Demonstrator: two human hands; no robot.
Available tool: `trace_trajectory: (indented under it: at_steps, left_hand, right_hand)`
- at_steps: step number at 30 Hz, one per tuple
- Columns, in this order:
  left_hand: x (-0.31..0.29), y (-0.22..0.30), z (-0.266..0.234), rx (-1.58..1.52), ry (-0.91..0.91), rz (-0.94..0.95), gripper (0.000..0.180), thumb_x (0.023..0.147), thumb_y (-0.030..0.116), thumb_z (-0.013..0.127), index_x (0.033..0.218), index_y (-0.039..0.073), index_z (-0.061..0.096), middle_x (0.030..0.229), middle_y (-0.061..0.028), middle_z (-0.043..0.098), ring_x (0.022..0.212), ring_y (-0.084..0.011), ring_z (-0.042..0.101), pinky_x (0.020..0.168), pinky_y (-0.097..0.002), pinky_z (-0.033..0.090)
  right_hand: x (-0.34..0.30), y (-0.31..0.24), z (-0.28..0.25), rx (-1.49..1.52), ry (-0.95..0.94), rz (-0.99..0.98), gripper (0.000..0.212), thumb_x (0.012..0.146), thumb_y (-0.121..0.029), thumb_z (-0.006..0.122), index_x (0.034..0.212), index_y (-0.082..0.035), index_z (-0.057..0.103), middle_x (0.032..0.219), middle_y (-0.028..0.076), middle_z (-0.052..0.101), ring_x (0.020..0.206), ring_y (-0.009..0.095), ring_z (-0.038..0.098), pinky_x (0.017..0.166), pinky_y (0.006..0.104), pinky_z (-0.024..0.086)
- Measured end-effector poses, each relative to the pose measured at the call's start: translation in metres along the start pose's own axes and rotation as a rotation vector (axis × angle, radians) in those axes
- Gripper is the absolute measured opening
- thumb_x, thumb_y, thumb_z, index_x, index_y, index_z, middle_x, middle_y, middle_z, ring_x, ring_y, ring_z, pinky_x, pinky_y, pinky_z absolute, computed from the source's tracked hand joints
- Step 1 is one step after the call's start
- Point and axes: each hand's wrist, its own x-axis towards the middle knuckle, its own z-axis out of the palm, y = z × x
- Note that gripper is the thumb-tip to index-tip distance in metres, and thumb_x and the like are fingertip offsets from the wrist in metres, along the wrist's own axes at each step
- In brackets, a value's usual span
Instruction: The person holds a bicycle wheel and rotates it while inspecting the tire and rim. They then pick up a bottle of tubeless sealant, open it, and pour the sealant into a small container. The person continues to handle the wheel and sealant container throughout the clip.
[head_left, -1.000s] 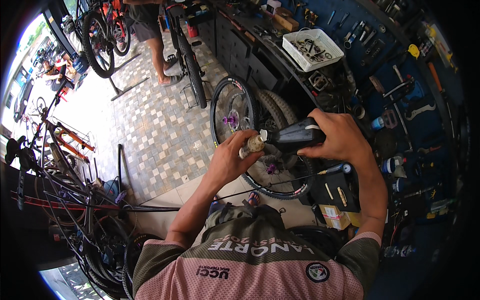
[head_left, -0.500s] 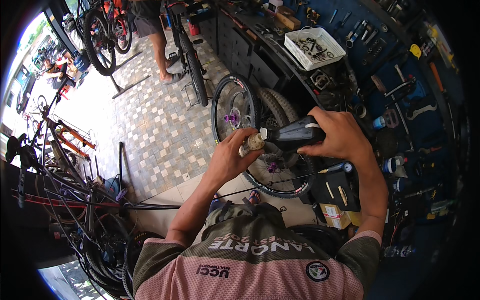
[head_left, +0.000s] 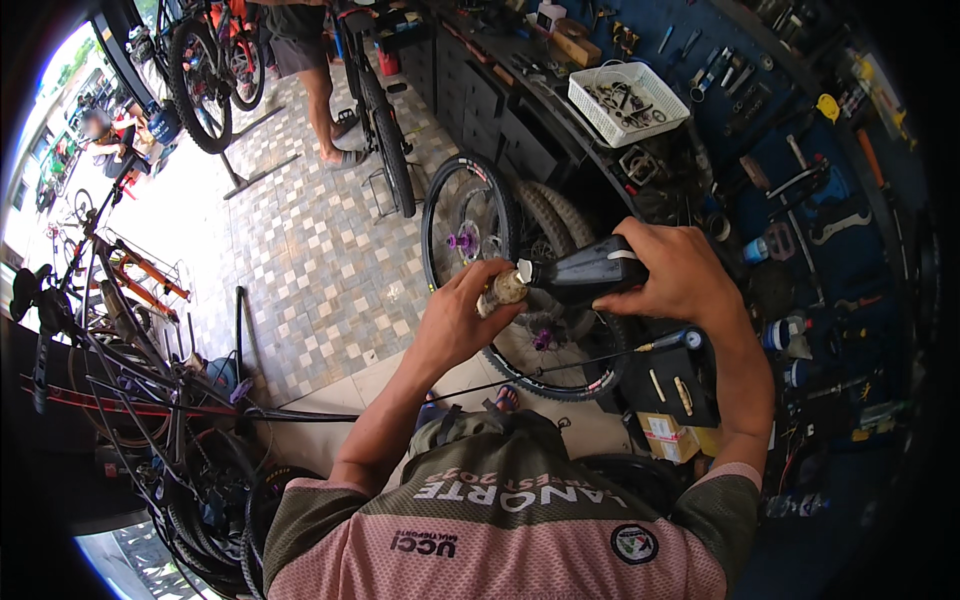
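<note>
My right hand [head_left: 675, 268] is wrapped round a black plastic bottle [head_left: 580, 272], which lies tipped on its side with its pale mouth pointing left. That mouth meets the top of a small, cloudy, yellowish container [head_left: 506, 287], pinched upright between the thumb and fingers of my left hand [head_left: 463, 312]. Whether any liquid passes between the two cannot be made out. Just beyond and below my hands stands a bicycle wheel [head_left: 433, 215] with a purple hub.
A white plastic basket [head_left: 588, 112] of small parts sits on the workbench at the right, beside a tool wall [head_left: 770, 190]. A long thin pump hose [head_left: 500, 380] crosses before me. Bicycles crowd the left; a person's leg [head_left: 318, 110] and another bicycle [head_left: 385, 130] stand farther off.
The bottle and the small container hold almost the same pose, mouth to top. My head view has shifted very slightly; little else differs.
</note>
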Motion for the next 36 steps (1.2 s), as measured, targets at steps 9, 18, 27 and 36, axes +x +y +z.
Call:
trace_trajectory:
  at_steps: [9,18,27,36]
  left_hand:
    - [-0.0011,0.0017,-0.0030,-0.011,-0.016,-0.019,0.053,0.087,0.022,0.090,0.132,0.008,0.066,0.117,-0.0134,0.075,0.104,-0.0333,0.074,0.090,-0.0419,0.059]
    - [-0.0024,0.0024,-0.0040,-0.014,-0.042,-0.042,0.051,0.090,0.025,0.087,0.135,0.009,0.066,0.125,-0.0149,0.074,0.113,-0.0391,0.074,0.093,-0.0458,0.060]
    - [-0.0022,0.0006,-0.0039,-0.017,-0.034,-0.015,0.051,0.090,0.024,0.087,0.134,0.009,0.066,0.122,-0.0147,0.074,0.110,-0.0384,0.074,0.092,-0.0449,0.060]
    - [-0.0013,-0.0017,-0.0030,-0.017,0.002,-0.004,0.055,0.085,0.020,0.092,0.131,0.007,0.066,0.116,-0.0126,0.075,0.100,-0.0304,0.075,0.089,-0.0401,0.059]
  right_hand:
    - [0.0007,-0.0029,-0.0004,-0.002,-0.006,0.004,0.068,0.071,-0.051,0.097,0.105,-0.005,0.059,0.092,0.016,0.076,0.082,0.039,0.077,0.071,0.0472,0.060]
    - [0.0000,-0.0038,-0.0009,-0.001,-0.006,0.001,0.067,0.071,-0.049,0.097,0.104,-0.006,0.058,0.092,0.016,0.077,0.083,0.038,0.077,0.072,0.0471,0.060]
    - [0.0000,-0.0037,0.0012,0.002,0.001,-0.003,0.067,0.071,-0.049,0.097,0.104,-0.005,0.058,0.092,0.016,0.077,0.083,0.039,0.077,0.072,0.0472,0.060]
    - [0.0034,-0.0042,0.0016,-0.011,0.007,-0.018,0.068,0.072,-0.051,0.096,0.102,-0.005,0.057,0.091,0.017,0.076,0.083,0.040,0.076,0.071,0.0472,0.060]
